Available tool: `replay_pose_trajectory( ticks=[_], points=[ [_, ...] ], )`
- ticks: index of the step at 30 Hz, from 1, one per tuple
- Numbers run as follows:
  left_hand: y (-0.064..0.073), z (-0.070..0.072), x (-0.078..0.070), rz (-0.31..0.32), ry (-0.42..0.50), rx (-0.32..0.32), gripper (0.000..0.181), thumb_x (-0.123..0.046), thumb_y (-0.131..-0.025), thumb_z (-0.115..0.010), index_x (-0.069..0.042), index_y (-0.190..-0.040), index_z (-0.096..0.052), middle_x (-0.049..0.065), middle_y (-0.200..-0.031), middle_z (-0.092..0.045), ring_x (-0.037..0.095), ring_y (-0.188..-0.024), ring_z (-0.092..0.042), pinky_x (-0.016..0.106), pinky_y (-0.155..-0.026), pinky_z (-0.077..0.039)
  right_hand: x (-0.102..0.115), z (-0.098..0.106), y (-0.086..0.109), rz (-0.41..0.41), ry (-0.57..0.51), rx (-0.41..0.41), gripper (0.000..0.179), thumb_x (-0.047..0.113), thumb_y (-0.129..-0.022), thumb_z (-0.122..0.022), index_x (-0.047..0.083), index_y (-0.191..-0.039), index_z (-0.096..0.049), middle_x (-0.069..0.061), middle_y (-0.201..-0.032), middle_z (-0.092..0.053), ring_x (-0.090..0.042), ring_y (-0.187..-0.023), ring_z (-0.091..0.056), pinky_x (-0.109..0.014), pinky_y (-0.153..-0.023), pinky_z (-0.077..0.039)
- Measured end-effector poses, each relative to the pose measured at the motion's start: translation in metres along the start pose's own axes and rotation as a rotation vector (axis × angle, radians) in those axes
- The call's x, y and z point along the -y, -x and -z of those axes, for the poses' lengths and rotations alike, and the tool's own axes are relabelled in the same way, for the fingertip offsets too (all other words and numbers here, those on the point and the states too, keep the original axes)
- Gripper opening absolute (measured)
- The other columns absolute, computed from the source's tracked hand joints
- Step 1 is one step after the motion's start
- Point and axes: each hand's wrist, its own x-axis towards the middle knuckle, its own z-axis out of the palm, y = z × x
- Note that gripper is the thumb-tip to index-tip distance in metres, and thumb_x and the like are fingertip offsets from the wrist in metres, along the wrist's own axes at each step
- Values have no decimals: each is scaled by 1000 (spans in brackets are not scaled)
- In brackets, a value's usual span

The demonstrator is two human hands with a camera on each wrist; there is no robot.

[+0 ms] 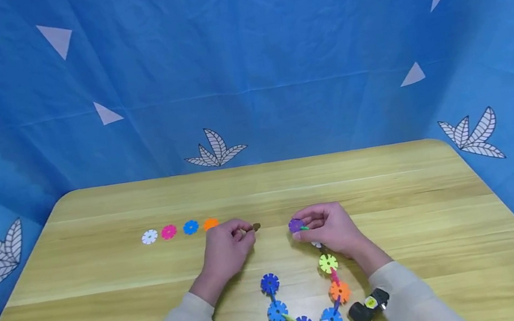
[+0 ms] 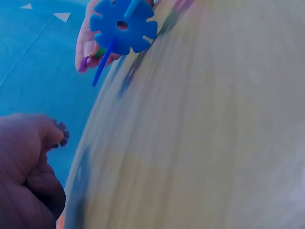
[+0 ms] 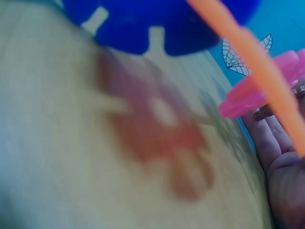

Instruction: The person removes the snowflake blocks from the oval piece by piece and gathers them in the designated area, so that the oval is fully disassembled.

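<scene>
My left hand (image 1: 228, 248) pinches a small brown notched disc (image 1: 256, 226) over the table; the same disc (image 2: 62, 133) shows dark at the fingertips in the left wrist view. Facing it, my right hand (image 1: 327, 225) holds a purple notched disc (image 1: 295, 225) with a green disc (image 1: 304, 228) slotted into it, seen edge-on. From that hand a chain of interlocked discs curves down and left, past a yellow disc (image 1: 328, 263), an orange disc (image 1: 340, 291) and a light blue disc (image 1: 332, 320), to a dark blue disc (image 1: 269, 284). The right fingers partly cover a white disc (image 1: 317, 244).
Left of my left hand, a white disc (image 1: 149, 237), a pink disc (image 1: 168, 231), a blue disc (image 1: 191, 227) and an orange disc (image 1: 210, 224) lie in a row. The wooden table (image 1: 75, 273) ends at a blue patterned cloth (image 1: 239, 60).
</scene>
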Motion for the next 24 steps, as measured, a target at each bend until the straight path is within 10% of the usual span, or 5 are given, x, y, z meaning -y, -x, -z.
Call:
replay_pose_trajectory(
  ticks=[16,24],
  points=[
    [-11,16,17,298,15,-15,11,-10,-89,-74,-3,-98,-75,1,-62,-53,12,-54,-43,25,-50,-35,-3,1,-1,12,16,17,35,6,-75,-88,1,-107,-74,-11,-95,-69,-25,-81,-64,-29,-68,-55],
    [-15,24,22,333,22,-49,12,-8,-88,-74,1,-97,-74,3,-71,-62,14,-62,-51,25,-53,-42,-3,1,0,21,11,22,34,5,-75,-87,1,-107,-74,-11,-95,-70,-25,-81,-65,-29,-69,-55]
  ],
)
